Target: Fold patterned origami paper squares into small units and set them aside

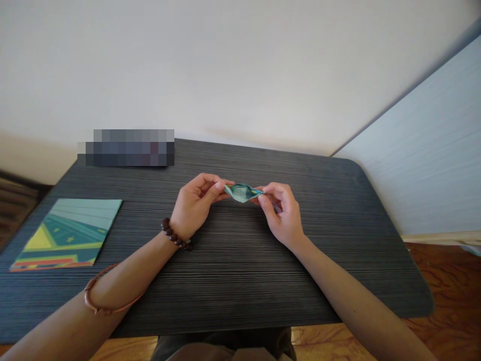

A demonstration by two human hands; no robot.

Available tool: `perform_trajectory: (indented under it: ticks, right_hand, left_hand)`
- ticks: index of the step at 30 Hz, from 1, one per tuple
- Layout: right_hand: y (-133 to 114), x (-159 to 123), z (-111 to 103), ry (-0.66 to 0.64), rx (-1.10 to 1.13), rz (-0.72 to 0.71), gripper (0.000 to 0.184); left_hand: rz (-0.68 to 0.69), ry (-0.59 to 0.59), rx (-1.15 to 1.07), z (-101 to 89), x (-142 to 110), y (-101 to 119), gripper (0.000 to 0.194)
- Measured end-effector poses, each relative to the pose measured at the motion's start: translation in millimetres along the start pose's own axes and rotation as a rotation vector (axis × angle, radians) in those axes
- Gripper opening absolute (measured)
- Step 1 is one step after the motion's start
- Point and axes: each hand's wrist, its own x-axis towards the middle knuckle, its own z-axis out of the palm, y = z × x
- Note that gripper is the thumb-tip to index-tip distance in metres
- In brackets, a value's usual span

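Observation:
A small piece of folded paper (242, 193), pale green with teal and yellow parts, is held above the middle of the table between both hands. Its middle bulges apart like a pocket, while the two ends are pinched. My left hand (197, 200) grips the left end between thumb and fingers. At the right end, my right hand (280, 210) pinches the paper the same way. A dark beaded bracelet (175, 235) and a copper-coloured bangle (101, 301) are on my left arm.
A flat patterned sheet (71, 233) in green, yellow and red lies on the left of the dark table (233, 286). A blurred-out dark object (128, 150) stands at the back left. A wall rises behind, and a pale panel (424, 135) borders the right side.

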Motion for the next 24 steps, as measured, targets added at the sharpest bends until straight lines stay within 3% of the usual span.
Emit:
perform_trajectory:
  ticks: [3,6,11,17,20,24]
  right_hand:
    - [-1,0,-2,-0.071,-0.164,-0.150,0.024]
    - [-3,3,-5,-0.094,-0.252,-0.215,0.020]
    - [-7,8,-10,-0.170,-0.360,-0.230,0.006]
    - [-6,6,-12,-0.061,-0.356,-0.176,0.008]
    - [-4,5,-13,-0.088,-0.387,-0.188,0.006]
    - [-3,5,-14,-0.143,-0.427,-0.238,0.002]
  left_hand:
    - [0.004,0.005,0.055,0.5,0,1,0.019]
    - [0.001,0.008,0.085,1.0,-1,3,0.020]
    - [-0.022,-0.025,0.060,-0.5,0,2,0.022]
    - [-0.005,-0.090,0.024,-4.5,0,-1,0.018]
    - [0.085,-0.167,0.174,-9.5,-1,-1,0.021]
    - [0.207,-0.324,0.534,-15.9,0,3,0.024]
